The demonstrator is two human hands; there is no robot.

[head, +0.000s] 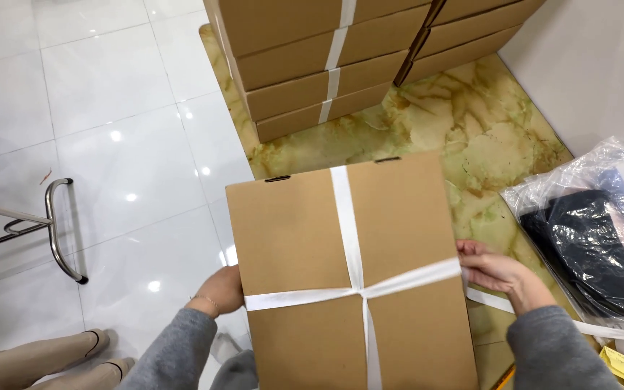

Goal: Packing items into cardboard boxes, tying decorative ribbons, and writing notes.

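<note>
From my remote seat, I read this as a packing or stockroom area of a small business. Flat brown cardboard boxes (312,65), each bound with white strapping (335,54), are stacked in two piles against a white wall (594,65). Another strapped box (297,238) is in front. The floor is glossy white tile (110,144) beside a marbled green-gold strip (485,137). A plastic-bagged dark item (594,245) lies nearby, and a metal cart handle (55,224) shows at the left.
</note>
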